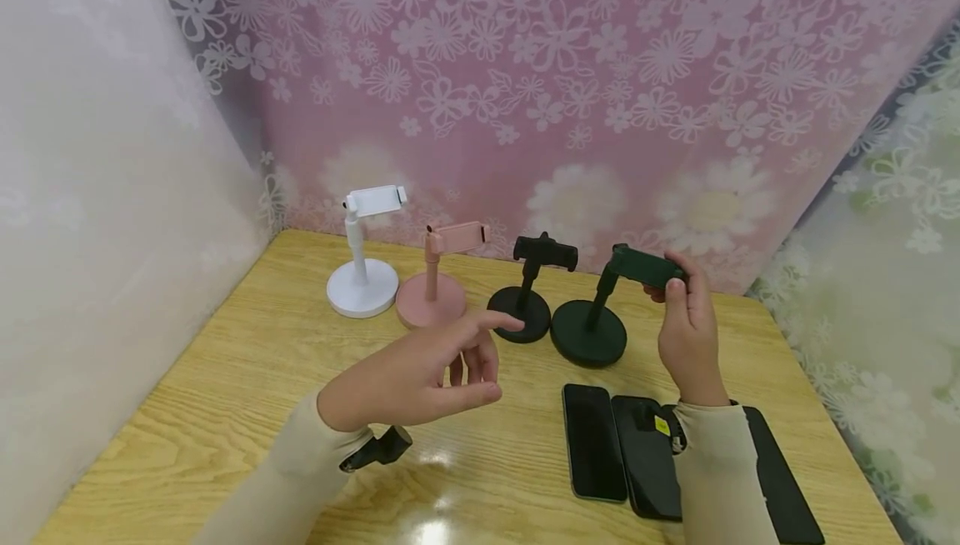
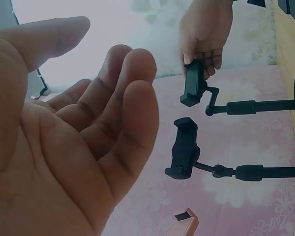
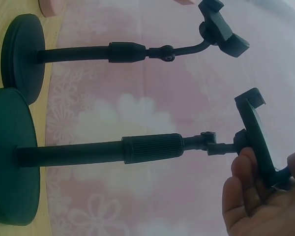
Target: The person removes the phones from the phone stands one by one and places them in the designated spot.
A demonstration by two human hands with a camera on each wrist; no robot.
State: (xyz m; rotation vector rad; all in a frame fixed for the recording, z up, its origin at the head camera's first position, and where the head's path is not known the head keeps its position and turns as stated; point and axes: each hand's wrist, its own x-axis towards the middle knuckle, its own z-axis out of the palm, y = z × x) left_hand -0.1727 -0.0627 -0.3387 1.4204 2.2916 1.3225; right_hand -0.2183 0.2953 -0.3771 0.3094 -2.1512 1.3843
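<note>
At the right end of a row of phone stands, my right hand [image 1: 688,332] pinches the clamp end of the dark green phone stand [image 1: 588,334]. In the right wrist view the thumb and fingers [image 3: 246,182] lie around the lower end of that clamp, which has no phone in it. My left hand [image 1: 427,370] hovers over the table in front of the pink and black stands, fingers loosely bent, holding nothing. Beside the green stand is the black phone stand [image 1: 546,253], its clamp bare. Further left are the pink phone stand [image 1: 431,299] and the white phone stand [image 1: 362,287].
Several dark phones or tablets lie at the front right: a phone [image 1: 595,442], a black device [image 1: 651,470] partly under my right forearm, and a larger one [image 1: 783,478]. A pink floral curtain [image 1: 555,95] hangs behind the wooden table [image 1: 225,362].
</note>
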